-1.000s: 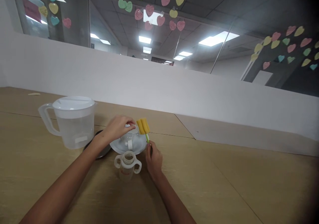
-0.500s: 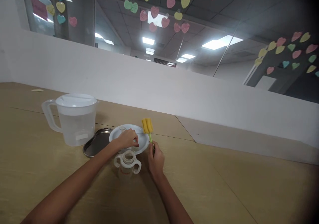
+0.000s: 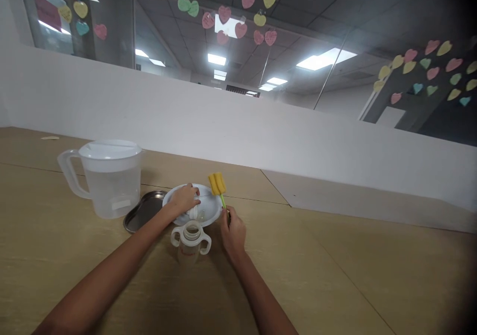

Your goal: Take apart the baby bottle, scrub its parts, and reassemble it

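My left hand (image 3: 185,199) is over a white bowl (image 3: 214,219), its fingers curled down. What they grip, if anything, is hidden. A small white part (image 3: 193,212) shows just below those fingers, and a small clear piece (image 3: 201,216) lies in the bowl beside it. My right hand (image 3: 234,231) is closed around the green handle of a sponge bottle brush (image 3: 217,183), its yellow sponge head pointing up at the bowl's right edge. Between my forearms a clear baby bottle (image 3: 189,250) stands upright, uncapped, with a white two-handled collar.
A lidded clear plastic pitcher (image 3: 114,186) of water stands at the left. Between it and the bowl lies a kidney-shaped metal tray (image 3: 143,213). A white wall (image 3: 208,126) with windows above runs behind the wooden table (image 3: 316,275).
My left hand has shifted slightly up and back over the bowl, and the white part now shows under its fingers. My right hand still holds the brush. The view has shifted slightly.
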Demonstrator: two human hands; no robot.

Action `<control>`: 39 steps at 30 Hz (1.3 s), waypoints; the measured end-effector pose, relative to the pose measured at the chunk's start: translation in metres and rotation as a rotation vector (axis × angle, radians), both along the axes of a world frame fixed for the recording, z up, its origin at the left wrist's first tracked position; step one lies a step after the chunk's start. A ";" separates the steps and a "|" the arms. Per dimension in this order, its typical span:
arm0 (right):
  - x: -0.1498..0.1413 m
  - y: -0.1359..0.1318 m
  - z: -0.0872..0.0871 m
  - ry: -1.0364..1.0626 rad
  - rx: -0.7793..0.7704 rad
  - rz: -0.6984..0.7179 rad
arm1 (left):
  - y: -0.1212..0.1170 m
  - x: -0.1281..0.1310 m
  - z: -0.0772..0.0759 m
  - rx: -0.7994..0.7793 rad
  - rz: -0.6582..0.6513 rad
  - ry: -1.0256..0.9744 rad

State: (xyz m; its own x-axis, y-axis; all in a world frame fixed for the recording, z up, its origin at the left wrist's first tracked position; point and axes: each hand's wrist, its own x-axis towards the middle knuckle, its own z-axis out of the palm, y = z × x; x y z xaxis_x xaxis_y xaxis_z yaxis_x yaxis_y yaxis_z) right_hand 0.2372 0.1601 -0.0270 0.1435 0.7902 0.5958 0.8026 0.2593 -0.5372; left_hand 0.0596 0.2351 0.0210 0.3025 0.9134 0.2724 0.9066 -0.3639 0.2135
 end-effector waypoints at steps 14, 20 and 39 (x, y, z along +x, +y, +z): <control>-0.004 0.000 -0.003 -0.113 -0.076 0.005 | 0.001 -0.018 0.034 0.034 -0.110 -0.153; -0.004 -0.002 0.002 -0.172 -0.041 0.035 | -0.013 -0.032 0.059 0.045 -0.271 -0.495; 0.007 0.001 -0.007 -0.463 0.615 0.123 | -0.045 -0.013 0.071 -0.146 -0.371 -0.427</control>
State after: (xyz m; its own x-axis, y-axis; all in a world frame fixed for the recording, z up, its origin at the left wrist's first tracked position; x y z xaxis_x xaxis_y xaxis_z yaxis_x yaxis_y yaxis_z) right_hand 0.2446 0.1612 -0.0336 -0.2936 0.2928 0.9100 0.8563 0.5037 0.1143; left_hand 0.0465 0.1897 0.0920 0.5000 0.8050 0.3194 0.5469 -0.5795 0.6042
